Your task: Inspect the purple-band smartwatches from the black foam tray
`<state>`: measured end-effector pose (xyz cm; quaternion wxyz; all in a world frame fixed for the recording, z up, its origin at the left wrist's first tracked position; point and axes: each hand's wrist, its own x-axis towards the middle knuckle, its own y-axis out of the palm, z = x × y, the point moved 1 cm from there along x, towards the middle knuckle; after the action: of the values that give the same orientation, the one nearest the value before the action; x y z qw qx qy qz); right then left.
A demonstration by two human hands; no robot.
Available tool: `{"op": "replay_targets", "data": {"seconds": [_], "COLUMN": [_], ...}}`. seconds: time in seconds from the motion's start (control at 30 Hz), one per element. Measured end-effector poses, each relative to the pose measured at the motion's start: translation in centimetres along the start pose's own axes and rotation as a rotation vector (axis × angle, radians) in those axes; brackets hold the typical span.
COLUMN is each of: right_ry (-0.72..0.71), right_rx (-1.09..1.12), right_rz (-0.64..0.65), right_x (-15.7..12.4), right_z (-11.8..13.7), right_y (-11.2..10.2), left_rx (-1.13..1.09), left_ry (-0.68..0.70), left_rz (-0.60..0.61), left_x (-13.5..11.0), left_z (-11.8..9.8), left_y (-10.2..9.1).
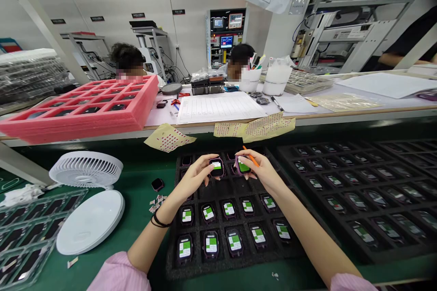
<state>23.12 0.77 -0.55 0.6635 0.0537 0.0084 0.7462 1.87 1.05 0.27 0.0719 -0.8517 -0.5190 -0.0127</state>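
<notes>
Watch (216, 167) pinched in left hand (196, 175), second watch (243, 165) in right hand (265, 173)

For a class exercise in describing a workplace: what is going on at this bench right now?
A person in pink sleeves holds one watch unit in the left hand and a second watch unit, plus an orange stick, in the right hand, above a black foam tray. Its two nearest rows hold units with green-and-white screen stickers; the pockets under the hands look empty. More filled trays lie to the right, a white fan to the left.
</notes>
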Motion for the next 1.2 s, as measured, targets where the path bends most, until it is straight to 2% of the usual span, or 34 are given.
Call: {"op": "replay_targets", "data": {"seconds": [0.4,0.93,1.03,1.2], "right_ry": [-0.039,-0.001,0.018,0.03], "right_rx": [0.0,0.003,-0.021,-0.092], "right_rz": [0.098,0.028,0.05,0.145], "right_x": [0.0,-0.2,-0.5,-1.2], "right_z": [-0.3,0.1,0.1,-0.3], "right_y": [-0.2,0.3,0.8,2.1], "left_rx": [0.017,0.094,0.214,0.613], "left_ry": [-0.003,0.06,0.144,0.433], "left_rz": [0.012,-0.021,-0.045,-0.1], "left_x": [-0.3,-0.6,-0.9,-1.2], "left_z": [-0.2,0.0,-0.5,-0.4], "left_y": [0.1,0.5,0.9,1.7]}}
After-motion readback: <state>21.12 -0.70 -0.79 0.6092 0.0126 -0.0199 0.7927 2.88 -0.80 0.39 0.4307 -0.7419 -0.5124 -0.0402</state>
